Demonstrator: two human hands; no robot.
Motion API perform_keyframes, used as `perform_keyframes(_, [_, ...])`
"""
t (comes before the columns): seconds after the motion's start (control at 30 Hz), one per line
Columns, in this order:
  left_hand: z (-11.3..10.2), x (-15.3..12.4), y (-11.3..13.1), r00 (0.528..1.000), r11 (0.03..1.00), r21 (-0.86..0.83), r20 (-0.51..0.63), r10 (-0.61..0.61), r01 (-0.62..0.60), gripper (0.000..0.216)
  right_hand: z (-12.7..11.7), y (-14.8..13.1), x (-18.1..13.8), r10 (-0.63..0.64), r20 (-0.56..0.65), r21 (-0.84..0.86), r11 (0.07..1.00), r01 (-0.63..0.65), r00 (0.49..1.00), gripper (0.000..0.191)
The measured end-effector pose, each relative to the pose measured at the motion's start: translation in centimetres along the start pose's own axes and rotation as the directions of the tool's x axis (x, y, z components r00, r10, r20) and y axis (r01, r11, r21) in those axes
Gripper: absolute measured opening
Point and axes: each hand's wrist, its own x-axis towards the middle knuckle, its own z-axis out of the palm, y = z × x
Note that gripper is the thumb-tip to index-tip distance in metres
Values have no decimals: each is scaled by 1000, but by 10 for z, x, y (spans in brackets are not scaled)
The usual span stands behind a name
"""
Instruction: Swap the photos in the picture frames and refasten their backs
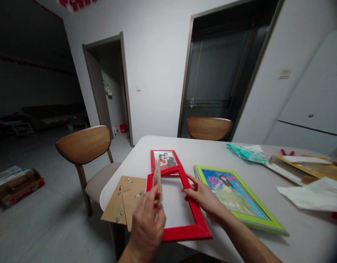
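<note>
My left hand (147,223) is closed on a thin flat piece (158,184), seen edge-on and held upright over the left side of an empty red picture frame (189,231). That frame lies flat at the table's near edge. My right hand (201,195) rests on the frame's right rail with the fingers curled against it. A brown backing board (124,201) with metal clips lies just left of the frame. A smaller red frame with a photo (165,160) sits behind it. A green frame with a picture (239,199) lies to the right.
The white table (207,153) also carries a teal bag (246,153), yellow packaging (308,166) and white paper (313,195) at the right. Two wooden chairs stand by it, one at the left (84,146) and one behind (209,128). A cardboard box (15,184) lies on the floor.
</note>
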Motion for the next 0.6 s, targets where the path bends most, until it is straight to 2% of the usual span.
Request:
perform_keyframes(0.07, [-16,1,-12,973,977,-47,-100,-210,207,41,-4,11,4,-51,-36,-281,959,39,998,57])
perform_keyframes(0.17, [-35,-5,-37,863,860,-200,-105,-494,469,47,-5,23,6,-154,-56,-564,820,96,986,49])
perform_keyframes(0.23, [-43,-14,-55,809,793,-253,-58,-584,554,48,-2,27,4,-202,-41,-670,732,123,978,44])
perform_keyframes(0.3, [-45,-25,-69,788,766,-248,-15,-616,594,49,2,28,3,-211,-20,-736,665,128,977,39])
perform_keyframes(0.37, [-45,-33,-77,794,781,-178,11,-607,599,48,6,30,2,-197,0,-776,618,124,980,36])
perform_keyframes(0.43, [-45,-37,-80,821,820,-29,32,-571,572,46,8,32,2,-186,15,-806,579,122,982,35])
perform_keyframes(0.6, [-45,-38,-79,908,860,372,94,-408,349,37,8,39,3,-167,27,-853,510,109,986,32])
